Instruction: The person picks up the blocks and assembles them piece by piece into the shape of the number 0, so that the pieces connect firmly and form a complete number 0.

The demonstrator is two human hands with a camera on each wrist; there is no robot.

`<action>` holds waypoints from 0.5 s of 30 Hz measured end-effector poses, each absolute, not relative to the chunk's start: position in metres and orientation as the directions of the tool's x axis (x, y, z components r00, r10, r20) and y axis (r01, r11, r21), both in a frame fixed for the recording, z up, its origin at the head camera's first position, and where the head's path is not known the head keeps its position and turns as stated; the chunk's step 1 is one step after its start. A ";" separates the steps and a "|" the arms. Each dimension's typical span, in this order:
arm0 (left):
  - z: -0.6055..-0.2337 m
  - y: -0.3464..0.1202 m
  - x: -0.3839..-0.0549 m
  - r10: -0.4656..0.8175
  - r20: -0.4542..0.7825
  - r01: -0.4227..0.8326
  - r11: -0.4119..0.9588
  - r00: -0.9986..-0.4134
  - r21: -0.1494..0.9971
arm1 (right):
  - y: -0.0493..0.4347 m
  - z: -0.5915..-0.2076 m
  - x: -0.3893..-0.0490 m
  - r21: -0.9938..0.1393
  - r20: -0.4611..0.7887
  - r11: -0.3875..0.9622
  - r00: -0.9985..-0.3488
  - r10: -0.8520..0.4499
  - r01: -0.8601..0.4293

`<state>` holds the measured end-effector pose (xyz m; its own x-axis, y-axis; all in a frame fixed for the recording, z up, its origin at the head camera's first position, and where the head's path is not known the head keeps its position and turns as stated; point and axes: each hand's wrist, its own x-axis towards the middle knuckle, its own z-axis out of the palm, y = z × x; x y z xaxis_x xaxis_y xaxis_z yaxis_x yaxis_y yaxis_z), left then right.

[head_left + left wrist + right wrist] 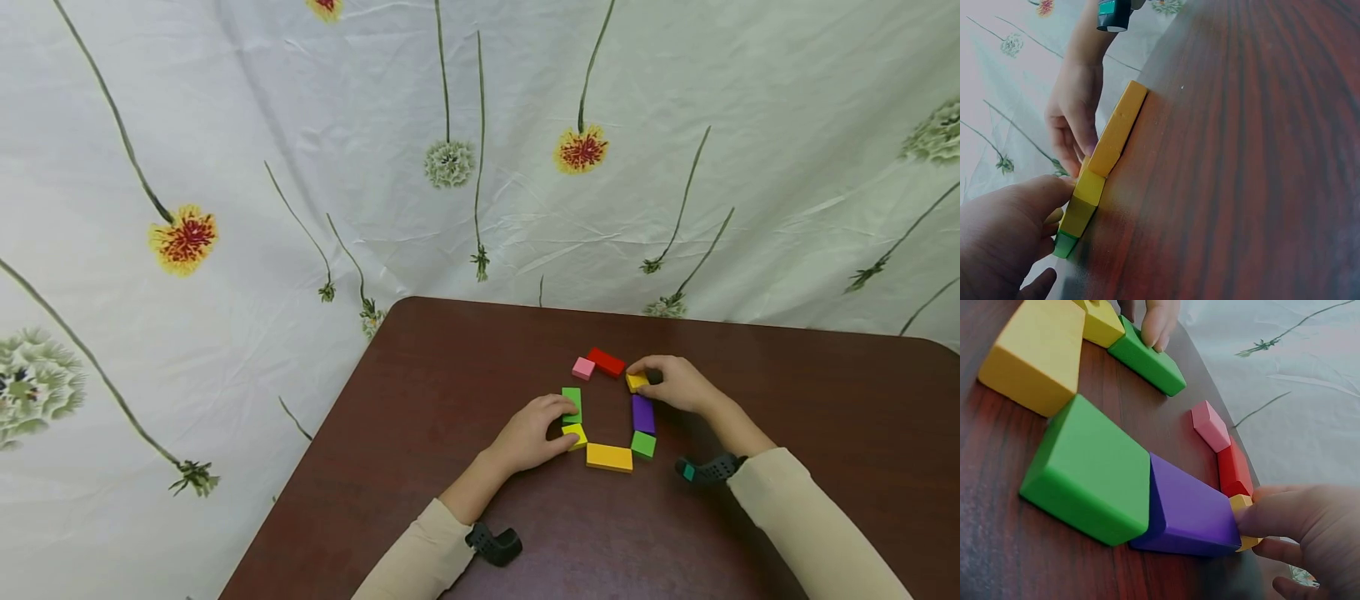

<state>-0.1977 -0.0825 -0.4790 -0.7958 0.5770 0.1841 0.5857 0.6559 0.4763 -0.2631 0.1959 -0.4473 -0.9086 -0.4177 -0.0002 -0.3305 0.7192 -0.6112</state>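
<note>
In the head view, my right hand [678, 385] pinches a small orange-yellow block [637, 382] between thumb and fingers. That block stands at the far end of a purple block [642, 414]. My left hand [531, 432] lies over the left side of the ring of blocks. Its fingertips rest on a long green block [1147, 357], and its thumb touches a yellow block [575, 436]. A long orange-yellow block [609, 457] forms the near side. The short green block [1092, 472] sits at the near right corner, against the purple one.
At the far side, a red block [606, 362] touches a pink block [583, 368]. A gap separates the pink block from the long green one. The dark brown table [420, 375] meets a flowered white cloth [510, 208] behind its far edge.
</note>
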 end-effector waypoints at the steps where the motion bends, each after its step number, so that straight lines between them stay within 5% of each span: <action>1: -0.479 -0.082 -0.198 0.577 0.184 0.586 0.656 -0.795 0.476 | 0.196 -0.447 -0.264 -0.609 -0.003 0.721 -0.907 -0.421 -0.332; 15: -0.480 -0.083 -0.198 0.581 0.192 0.593 0.649 -0.791 0.477 | 0.199 -0.448 -0.268 -0.599 -0.009 0.703 -0.875 -0.484 -0.382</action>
